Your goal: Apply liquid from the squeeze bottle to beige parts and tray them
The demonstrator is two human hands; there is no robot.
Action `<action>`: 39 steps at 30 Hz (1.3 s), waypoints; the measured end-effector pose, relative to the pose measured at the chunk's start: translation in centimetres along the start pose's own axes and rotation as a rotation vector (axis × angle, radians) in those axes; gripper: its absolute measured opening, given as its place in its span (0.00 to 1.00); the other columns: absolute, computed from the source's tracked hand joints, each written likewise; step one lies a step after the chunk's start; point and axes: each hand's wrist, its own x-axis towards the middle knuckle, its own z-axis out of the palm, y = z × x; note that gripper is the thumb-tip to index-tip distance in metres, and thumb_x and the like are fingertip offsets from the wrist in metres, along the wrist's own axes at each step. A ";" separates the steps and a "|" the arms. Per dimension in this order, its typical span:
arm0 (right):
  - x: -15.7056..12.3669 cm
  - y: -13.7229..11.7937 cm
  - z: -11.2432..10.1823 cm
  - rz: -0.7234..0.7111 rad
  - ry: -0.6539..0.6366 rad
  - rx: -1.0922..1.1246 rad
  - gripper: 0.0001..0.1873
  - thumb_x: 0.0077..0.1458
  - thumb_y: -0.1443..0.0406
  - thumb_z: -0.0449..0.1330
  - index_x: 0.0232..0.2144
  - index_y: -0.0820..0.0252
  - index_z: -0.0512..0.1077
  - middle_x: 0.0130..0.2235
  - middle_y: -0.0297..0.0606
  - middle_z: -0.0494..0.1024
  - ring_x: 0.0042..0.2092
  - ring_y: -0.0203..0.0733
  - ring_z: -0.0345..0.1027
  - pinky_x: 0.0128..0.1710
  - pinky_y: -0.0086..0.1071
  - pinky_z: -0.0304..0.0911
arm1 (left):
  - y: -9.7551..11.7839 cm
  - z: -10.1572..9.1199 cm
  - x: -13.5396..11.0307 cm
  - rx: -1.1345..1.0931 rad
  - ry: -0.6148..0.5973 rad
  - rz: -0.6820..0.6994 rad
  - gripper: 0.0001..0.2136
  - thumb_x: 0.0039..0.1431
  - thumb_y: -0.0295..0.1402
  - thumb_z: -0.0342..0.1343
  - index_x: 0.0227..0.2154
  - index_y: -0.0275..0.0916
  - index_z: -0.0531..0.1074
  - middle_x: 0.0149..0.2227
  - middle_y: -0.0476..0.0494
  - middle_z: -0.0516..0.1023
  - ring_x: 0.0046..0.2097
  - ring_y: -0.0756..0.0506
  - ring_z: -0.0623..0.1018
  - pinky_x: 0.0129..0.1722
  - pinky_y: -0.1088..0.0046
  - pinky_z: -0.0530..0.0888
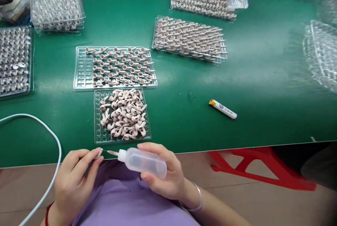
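Observation:
Pinched between the thumb and fingers of my left hand (76,178) is a small white earbud shell (99,153), mostly covered by the fingers. My right hand (167,173) is wrapped round a translucent squeeze bottle (144,162) lying on its side in the grip. Its thin needle tip (112,152) points left at the shell; whether the two touch I cannot tell. Just beyond the hands, a clear tray (98,133) bears a heap of loose earbud shells (129,113). Behind it, another clear tray (80,75) holds earbud shells in rows, its left columns bare.
More filled trays (189,40) stand farther back, with stacked trays (56,5) at the left. A white marker (223,109) lies on the green table (181,120). One white cable (56,141) curves past my left hand. A red stool (263,170) is below the table edge.

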 end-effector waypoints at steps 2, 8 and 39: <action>-0.4 -0.1 0.2 0.097 0.000 0.060 0.26 0.57 0.62 0.63 0.57 0.56 0.64 0.44 0.43 0.78 0.36 0.39 0.75 0.33 0.29 0.72 | 0.8 -0.3 -0.5 -0.074 0.003 -0.077 0.16 0.57 0.21 0.60 0.47 0.42 0.77 0.38 0.45 0.79 0.37 0.50 0.78 0.39 0.75 0.75; -0.7 -0.3 2.1 0.015 -0.031 -0.031 0.24 0.55 0.70 0.62 0.54 0.58 0.64 0.36 0.39 0.76 0.35 0.40 0.71 0.35 0.32 0.70 | 2.8 0.2 -1.7 -0.595 -0.206 -0.683 0.09 0.58 0.36 0.61 0.40 0.44 0.81 0.37 0.44 0.85 0.37 0.45 0.83 0.37 0.75 0.80; -0.6 0.4 3.9 -0.197 -0.054 -0.450 0.05 0.56 0.72 0.57 0.33 0.59 0.69 0.30 0.36 0.76 0.33 0.41 0.64 0.37 0.37 0.58 | 2.3 2.9 -0.5 -0.892 -0.336 -1.068 0.11 0.48 0.42 0.66 0.25 0.38 0.82 0.25 0.43 0.82 0.26 0.47 0.76 0.27 0.76 0.73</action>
